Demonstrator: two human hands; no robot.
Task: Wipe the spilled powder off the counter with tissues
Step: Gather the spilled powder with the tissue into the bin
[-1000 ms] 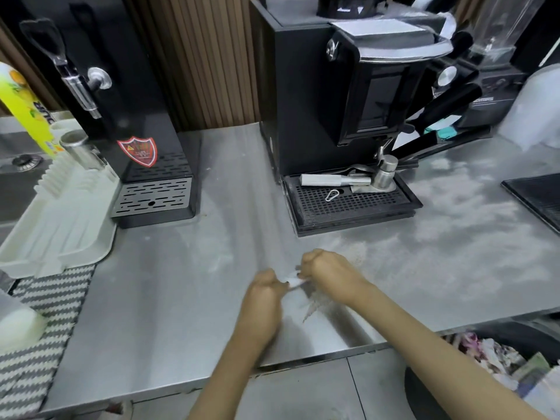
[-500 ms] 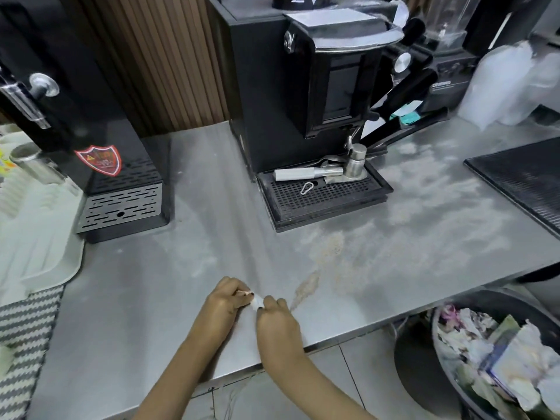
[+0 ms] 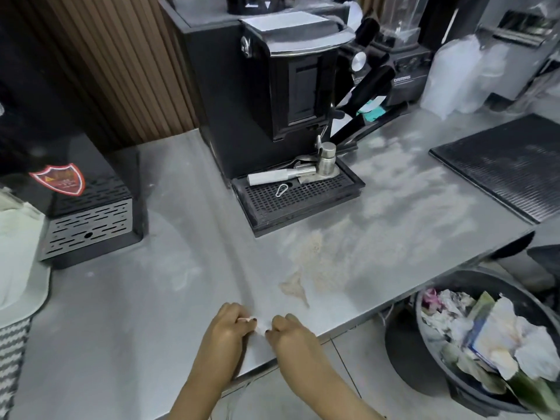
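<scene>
Brownish powder (image 3: pixel 315 268) lies spilled on the steel counter (image 3: pixel 151 298), in front of the black coffee machine's drip tray. Paler powder smears spread to the right of it. Near the counter's front edge, my left hand (image 3: pixel 227 331) and my right hand (image 3: pixel 288 331) sit close together, both with curled fingers pinching a small white tissue (image 3: pixel 256 325) between them. The tissue is mostly hidden by the fingers. Both hands are to the lower left of the powder patch, apart from it.
A black coffee machine (image 3: pixel 272 101) with a drip tray (image 3: pixel 297 198) stands at the back. A black dispenser (image 3: pixel 88 225) is at the left, a dark mat (image 3: pixel 503 165) at the right. A bin (image 3: pixel 485 344) full of crumpled paper sits below the counter edge.
Both hands have come back from the powder patch toward the front edge, still holding the tissue between them. The view has swung right and down, showing more of the bin.
</scene>
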